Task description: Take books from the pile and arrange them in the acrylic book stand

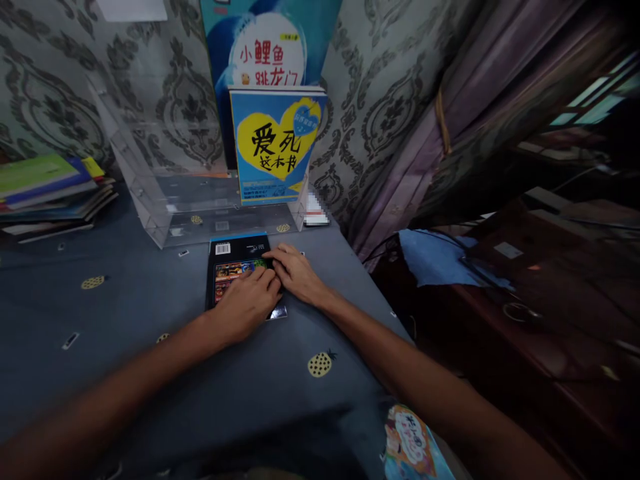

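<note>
A black book (231, 261) lies flat, back cover up, on the blue-grey tablecloth (125, 313). My left hand (249, 301) rests palm down on its lower right part. My right hand (296, 272) lies beside it on the book's right edge, fingers spread over the cover. Both hands touch the book; whether either grips it is unclear. Just behind the book stands a clear acrylic book stand (165, 193) holding an upright blue book with a yellow heart (276, 147), and a taller blue book (270, 47) behind that.
A stack of books (50, 193) lies at the far left of the table. Another colourful book (415, 447) pokes out at the near right edge. The table ends on the right; beyond it are a curtain (450, 120), a blue cloth (435, 257) and dark wooden furniture (545, 293).
</note>
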Action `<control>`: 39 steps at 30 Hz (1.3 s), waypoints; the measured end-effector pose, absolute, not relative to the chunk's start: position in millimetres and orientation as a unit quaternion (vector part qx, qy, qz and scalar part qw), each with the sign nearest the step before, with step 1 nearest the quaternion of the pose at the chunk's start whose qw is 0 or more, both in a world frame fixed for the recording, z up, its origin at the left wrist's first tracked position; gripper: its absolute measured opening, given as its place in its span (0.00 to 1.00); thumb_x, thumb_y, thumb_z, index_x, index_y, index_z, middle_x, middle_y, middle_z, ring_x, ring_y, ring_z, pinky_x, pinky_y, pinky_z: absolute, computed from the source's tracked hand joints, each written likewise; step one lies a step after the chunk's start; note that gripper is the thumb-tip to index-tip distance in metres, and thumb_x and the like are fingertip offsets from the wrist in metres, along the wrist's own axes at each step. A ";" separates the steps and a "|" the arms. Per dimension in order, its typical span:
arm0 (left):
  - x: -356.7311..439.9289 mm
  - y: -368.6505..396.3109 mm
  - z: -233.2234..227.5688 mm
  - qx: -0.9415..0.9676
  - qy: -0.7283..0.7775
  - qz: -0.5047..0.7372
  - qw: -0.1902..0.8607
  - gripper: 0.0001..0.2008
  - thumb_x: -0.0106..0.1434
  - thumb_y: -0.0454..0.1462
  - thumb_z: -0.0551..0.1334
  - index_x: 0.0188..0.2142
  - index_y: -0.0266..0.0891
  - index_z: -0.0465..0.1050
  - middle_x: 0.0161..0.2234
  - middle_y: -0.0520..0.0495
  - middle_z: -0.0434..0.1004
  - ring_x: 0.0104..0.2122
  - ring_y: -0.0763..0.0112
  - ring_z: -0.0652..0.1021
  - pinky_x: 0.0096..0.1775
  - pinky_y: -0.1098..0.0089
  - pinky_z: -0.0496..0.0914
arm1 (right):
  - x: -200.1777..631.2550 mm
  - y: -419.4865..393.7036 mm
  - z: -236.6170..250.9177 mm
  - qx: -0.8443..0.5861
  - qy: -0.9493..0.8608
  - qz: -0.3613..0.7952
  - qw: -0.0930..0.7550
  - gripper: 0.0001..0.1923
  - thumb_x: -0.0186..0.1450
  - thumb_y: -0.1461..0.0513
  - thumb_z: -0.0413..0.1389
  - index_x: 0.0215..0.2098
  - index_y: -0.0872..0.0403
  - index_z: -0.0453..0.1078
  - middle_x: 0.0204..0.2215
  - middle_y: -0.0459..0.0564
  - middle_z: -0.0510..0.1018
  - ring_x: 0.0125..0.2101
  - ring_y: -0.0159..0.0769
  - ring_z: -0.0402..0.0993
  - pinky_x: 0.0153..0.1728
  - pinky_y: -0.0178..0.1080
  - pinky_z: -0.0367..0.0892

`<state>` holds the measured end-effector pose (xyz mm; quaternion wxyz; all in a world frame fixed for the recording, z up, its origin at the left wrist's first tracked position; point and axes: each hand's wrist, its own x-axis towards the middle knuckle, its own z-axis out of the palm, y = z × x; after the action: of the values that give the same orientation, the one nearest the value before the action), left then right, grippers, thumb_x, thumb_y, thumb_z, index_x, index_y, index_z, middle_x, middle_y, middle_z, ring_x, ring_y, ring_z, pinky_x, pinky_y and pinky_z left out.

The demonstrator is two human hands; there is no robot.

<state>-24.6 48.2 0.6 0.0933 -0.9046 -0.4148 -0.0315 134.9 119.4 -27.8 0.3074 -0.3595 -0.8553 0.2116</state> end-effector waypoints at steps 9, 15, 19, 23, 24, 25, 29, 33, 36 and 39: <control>-38.8 77.1 -4.7 -0.891 -0.441 -0.079 0.074 0.15 0.72 0.38 0.56 0.52 0.31 0.71 0.51 0.36 0.77 0.52 0.55 0.75 0.53 0.56 0.70 | 130.0 145.0 -39.9 -0.365 -0.862 0.188 0.297 0.21 0.68 0.72 0.46 0.54 0.55 0.73 0.55 0.56 0.75 0.57 0.41 0.69 0.60 0.49 0.63; -53.8 103.0 -11.7 -0.883 -0.453 -0.096 0.077 0.18 0.73 0.40 0.54 0.56 0.32 0.70 0.58 0.35 0.74 0.57 0.55 0.74 0.59 0.56 0.67 | 120.0 162.4 -40.6 -0.388 -0.867 0.158 0.269 0.20 0.68 0.70 0.48 0.56 0.58 0.71 0.55 0.59 0.76 0.57 0.42 0.69 0.61 0.48 0.63; -64.4 114.2 -16.8 -0.874 -0.465 -0.122 0.070 0.20 0.73 0.41 0.52 0.58 0.33 0.69 0.59 0.34 0.73 0.58 0.56 0.74 0.59 0.56 0.66 | 115.6 163.2 -39.2 -0.411 -0.863 0.146 0.255 0.20 0.70 0.68 0.49 0.58 0.58 0.70 0.57 0.60 0.74 0.59 0.43 0.68 0.61 0.50 0.62; -74.5 116.0 -22.4 -0.857 -0.496 -0.122 0.068 0.21 0.73 0.41 0.51 0.59 0.34 0.69 0.61 0.36 0.72 0.60 0.56 0.73 0.60 0.56 0.65 | 115.4 158.6 -38.7 -0.419 -0.862 0.144 0.245 0.21 0.71 0.67 0.48 0.61 0.58 0.68 0.61 0.61 0.72 0.62 0.44 0.66 0.62 0.51 0.61; -77.7 115.4 -23.6 -0.853 -0.503 -0.121 0.069 0.21 0.73 0.41 0.51 0.60 0.34 0.69 0.61 0.36 0.72 0.60 0.56 0.72 0.60 0.55 0.65 | 115.6 157.4 -38.4 -0.422 -0.862 0.144 0.243 0.21 0.71 0.66 0.48 0.61 0.58 0.68 0.61 0.61 0.72 0.62 0.44 0.65 0.63 0.51 0.61; -81.2 114.6 -24.8 -0.850 -0.508 -0.121 0.069 0.22 0.73 0.41 0.50 0.60 0.34 0.69 0.61 0.35 0.72 0.60 0.55 0.72 0.60 0.55 0.65 | 115.8 156.2 -38.1 -0.424 -0.861 0.143 0.242 0.21 0.71 0.66 0.48 0.61 0.58 0.68 0.62 0.61 0.71 0.62 0.44 0.65 0.63 0.51 0.60; -97.9 110.3 -29.6 -0.840 -0.522 -0.132 0.064 0.22 0.73 0.41 0.49 0.60 0.34 0.69 0.61 0.35 0.71 0.61 0.55 0.72 0.61 0.53 0.65 | 117.7 151.5 -36.3 -0.428 -0.861 0.143 0.235 0.22 0.72 0.64 0.49 0.62 0.59 0.68 0.63 0.62 0.70 0.64 0.43 0.64 0.64 0.50 0.59; -111.3 104.3 -36.0 -0.828 -0.536 -0.151 0.066 0.22 0.73 0.41 0.50 0.59 0.34 0.70 0.61 0.34 0.72 0.61 0.55 0.72 0.62 0.53 0.65 | 122.1 142.0 -33.3 -0.426 -0.864 0.150 0.225 0.23 0.72 0.62 0.48 0.64 0.57 0.66 0.65 0.62 0.68 0.65 0.44 0.62 0.65 0.53 0.58; -115.2 98.8 -40.3 -0.818 -0.545 -0.171 0.061 0.22 0.72 0.41 0.50 0.59 0.34 0.70 0.61 0.34 0.72 0.62 0.55 0.72 0.61 0.52 0.66 | 126.4 128.6 -28.8 -0.429 -0.863 0.158 0.215 0.23 0.72 0.62 0.49 0.64 0.56 0.65 0.66 0.62 0.66 0.66 0.46 0.61 0.64 0.55 0.57; -115.1 92.4 -42.5 -0.808 -0.557 -0.185 0.055 0.21 0.71 0.40 0.51 0.59 0.33 0.70 0.61 0.33 0.72 0.62 0.53 0.71 0.61 0.50 0.66 | 130.5 111.3 -23.2 -0.436 -0.862 0.162 0.203 0.24 0.72 0.61 0.50 0.65 0.56 0.64 0.66 0.62 0.66 0.66 0.47 0.60 0.65 0.56 0.56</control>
<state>-115.1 92.4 -42.5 0.0549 -0.8079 -0.5569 -0.1846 130.5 111.3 -23.2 0.2029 -0.4356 -0.8618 0.1623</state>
